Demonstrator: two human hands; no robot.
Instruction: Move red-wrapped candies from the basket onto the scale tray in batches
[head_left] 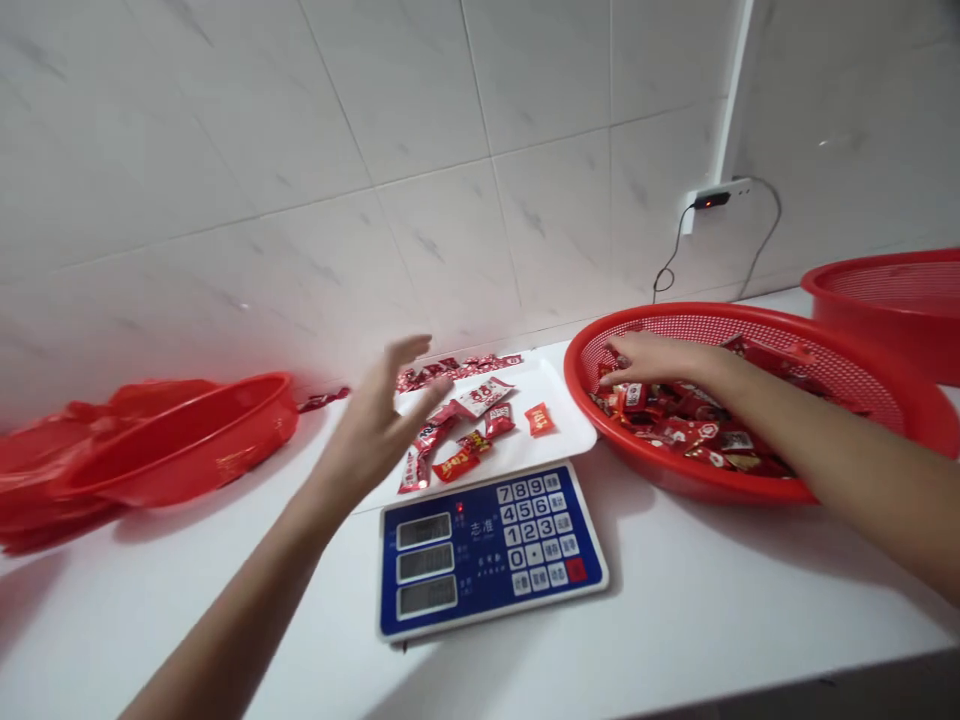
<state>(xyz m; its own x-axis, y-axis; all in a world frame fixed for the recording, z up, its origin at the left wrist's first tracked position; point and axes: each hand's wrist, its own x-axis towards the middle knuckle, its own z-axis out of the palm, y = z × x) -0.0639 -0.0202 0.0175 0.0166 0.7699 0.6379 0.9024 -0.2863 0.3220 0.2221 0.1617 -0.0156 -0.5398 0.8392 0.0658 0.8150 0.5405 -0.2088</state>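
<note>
My left hand (pixel 386 410) hovers over the left side of the white weighing tray (pixel 555 455), its thumb and fingers apart and nothing between them. On that tray lie several wrapped candies (pixel 499 420), mostly red, with one orange-red packet (pixel 539 419) off to the right. The blue keypad panel of the scale (pixel 491 550) faces me. To the right, my right hand (pixel 641 360) reaches into a red mesh basket (pixel 720 490) full of red-wrapped candies (pixel 686 430). Its fingers are spread at the left of the pile, and no candy shows in its grasp.
A red basin (pixel 187 455) stands at the left beside red plastic bags (pixel 30 470). Along the wall behind the tray lies a row of red candies (pixel 480 365). Another red basket (pixel 892 300) is at the far right. A power strip (pixel 716 195) with cables hangs on the tiled wall.
</note>
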